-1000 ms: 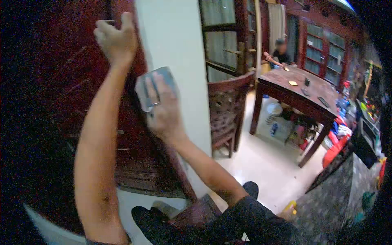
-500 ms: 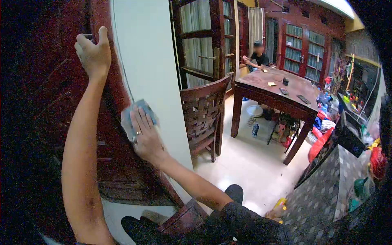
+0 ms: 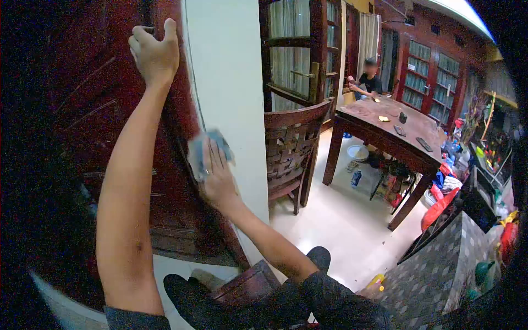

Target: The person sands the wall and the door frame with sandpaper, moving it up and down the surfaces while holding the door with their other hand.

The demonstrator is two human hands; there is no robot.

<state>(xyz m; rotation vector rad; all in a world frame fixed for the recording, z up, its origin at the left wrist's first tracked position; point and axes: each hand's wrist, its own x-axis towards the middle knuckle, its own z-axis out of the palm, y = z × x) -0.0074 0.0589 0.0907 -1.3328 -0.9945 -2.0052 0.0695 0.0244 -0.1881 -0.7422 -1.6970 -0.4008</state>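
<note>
My left hand (image 3: pixel 155 55) is high on the dark red door frame (image 3: pixel 169 104), its fingers curled over the inner edge and its thumb pointing up. Lower down, my right hand (image 3: pixel 217 179), with a ring on one finger, presses a grey-blue cloth (image 3: pixel 223 147) against the frame where it meets the white wall (image 3: pixel 228 71). The cloth is bunched under the fingers and looks slightly blurred. Beside the left arm stands a dark red panelled door (image 3: pixel 82 126).
A woven-back wooden chair (image 3: pixel 294 148) stands right of the wall. Beyond it is a wooden table (image 3: pixel 374 113) with phones (image 3: pixel 423 144) on it, and a seated person (image 3: pixel 369 80) behind. Bags and bottles crowd the right side. A brown wooden piece (image 3: pixel 250 286) is between my legs.
The view has shifted, so the scene sits further right. My right hand and the cloth appear slightly higher; my left hand keeps its hold on the frame.
</note>
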